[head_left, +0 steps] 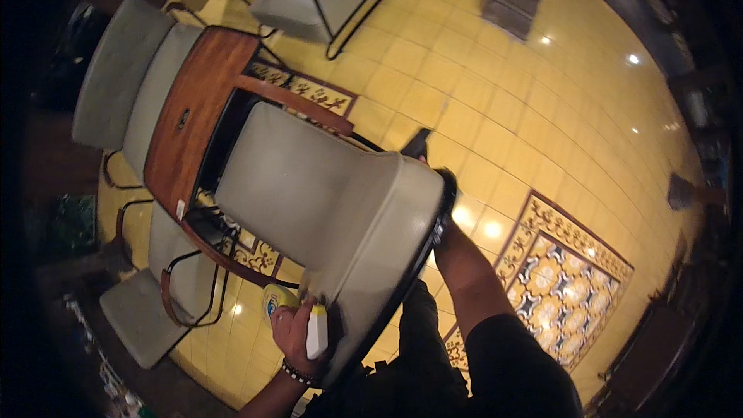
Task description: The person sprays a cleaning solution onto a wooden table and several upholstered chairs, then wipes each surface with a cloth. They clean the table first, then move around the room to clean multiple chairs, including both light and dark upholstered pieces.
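A grey upholstered chair [290,178] with a padded back stands right in front of me, its seat toward a brown wooden table [201,89]. My left hand [291,334], a beaded bracelet at its wrist, is closed around a yellow spray bottle [283,294] with a white and yellow spray head [317,334], beside the chair's back. My right forearm [467,279] reaches up along the other end of the chair back. The chair back hides most of my right hand, so its fingers do not show. A dark piece [418,144] sticks out past that side; I cannot make out what it is.
More grey chairs stand around the table, one at the far side [298,0] and one at the left [151,313]. The floor is yellow tile [433,70] with a patterned tile panel [561,286] at the right. A dark post base [513,4] stands at the far right.
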`<move>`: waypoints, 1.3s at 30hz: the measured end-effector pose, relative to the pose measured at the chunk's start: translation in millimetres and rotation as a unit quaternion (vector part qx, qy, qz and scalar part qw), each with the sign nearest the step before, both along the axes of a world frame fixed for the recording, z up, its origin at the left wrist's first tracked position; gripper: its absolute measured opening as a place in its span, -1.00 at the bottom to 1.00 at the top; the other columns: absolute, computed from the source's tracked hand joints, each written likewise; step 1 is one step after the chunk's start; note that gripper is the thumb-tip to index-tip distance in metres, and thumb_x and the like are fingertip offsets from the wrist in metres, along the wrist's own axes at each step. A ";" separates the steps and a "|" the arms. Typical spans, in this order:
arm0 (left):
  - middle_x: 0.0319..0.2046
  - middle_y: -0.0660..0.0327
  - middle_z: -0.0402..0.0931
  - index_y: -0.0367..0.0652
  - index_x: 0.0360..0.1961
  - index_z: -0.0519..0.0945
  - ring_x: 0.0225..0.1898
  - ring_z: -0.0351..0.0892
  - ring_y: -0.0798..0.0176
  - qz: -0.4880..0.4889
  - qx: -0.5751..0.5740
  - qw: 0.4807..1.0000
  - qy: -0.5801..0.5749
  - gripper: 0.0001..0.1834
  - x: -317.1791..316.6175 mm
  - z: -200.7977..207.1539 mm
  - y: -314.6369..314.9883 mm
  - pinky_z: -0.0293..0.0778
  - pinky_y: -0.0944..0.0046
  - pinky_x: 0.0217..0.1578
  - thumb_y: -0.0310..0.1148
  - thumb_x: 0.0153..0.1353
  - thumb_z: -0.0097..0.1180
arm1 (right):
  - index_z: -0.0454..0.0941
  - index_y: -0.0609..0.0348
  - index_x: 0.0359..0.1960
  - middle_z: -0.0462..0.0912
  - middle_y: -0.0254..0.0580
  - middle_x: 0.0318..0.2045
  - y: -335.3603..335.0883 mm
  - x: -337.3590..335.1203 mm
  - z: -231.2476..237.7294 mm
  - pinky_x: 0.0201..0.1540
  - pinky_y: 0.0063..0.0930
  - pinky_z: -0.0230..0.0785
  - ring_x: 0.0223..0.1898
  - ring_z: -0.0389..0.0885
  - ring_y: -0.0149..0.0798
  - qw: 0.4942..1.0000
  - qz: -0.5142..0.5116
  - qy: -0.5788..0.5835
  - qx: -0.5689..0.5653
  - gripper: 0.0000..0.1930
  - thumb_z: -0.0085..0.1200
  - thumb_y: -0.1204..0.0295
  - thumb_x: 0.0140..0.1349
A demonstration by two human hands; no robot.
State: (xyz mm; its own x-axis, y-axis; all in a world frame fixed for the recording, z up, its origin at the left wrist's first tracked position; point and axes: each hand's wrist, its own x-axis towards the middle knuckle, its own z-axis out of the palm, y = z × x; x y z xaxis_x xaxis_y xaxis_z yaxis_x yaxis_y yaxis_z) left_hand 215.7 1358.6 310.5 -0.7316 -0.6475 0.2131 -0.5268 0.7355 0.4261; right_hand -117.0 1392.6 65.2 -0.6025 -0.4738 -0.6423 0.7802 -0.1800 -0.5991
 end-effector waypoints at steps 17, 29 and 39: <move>-0.41 0.25 0.52 -0.09 0.12 0.68 -0.32 0.59 0.12 0.061 0.060 0.996 -0.010 -0.50 9.1 19.2 -7.8 0.48 0.06 -0.07 -0.36 0.08 0.26 | 0.56 0.25 0.19 0.61 -0.01 0.18 -54.5 -83.0 259.6 0.38 -0.14 0.27 0.31 0.47 0.00 0.503 0.747 0.418 0.122 -0.48 -0.05 0.04 0.52; -0.10 -0.09 0.71 -0.31 0.13 0.59 -0.09 0.75 -0.06 0.425 0.190 0.873 0.144 -0.51 171.3 -63.6 -24.0 0.63 0.10 -0.04 -0.33 0.23 0.43 | 0.06 0.02 0.57 0.13 -0.01 0.56 -195.7 35.4 116.6 0.58 -0.06 -0.05 0.54 0.13 0.11 -0.010 0.927 0.355 0.122 -0.30 -0.40 -0.11 0.56; -0.15 0.05 0.72 -0.24 0.21 0.56 -0.15 0.74 0.14 0.547 0.234 0.789 0.156 -0.49 234.5 -171.9 25.2 0.62 0.17 -0.08 -0.25 0.32 0.35 | 0.15 0.04 0.52 0.06 0.01 0.58 -100.9 227.5 221.0 0.60 0.11 -0.20 0.60 -0.09 0.14 0.028 0.792 0.390 -0.469 -0.40 -0.18 0.10 0.53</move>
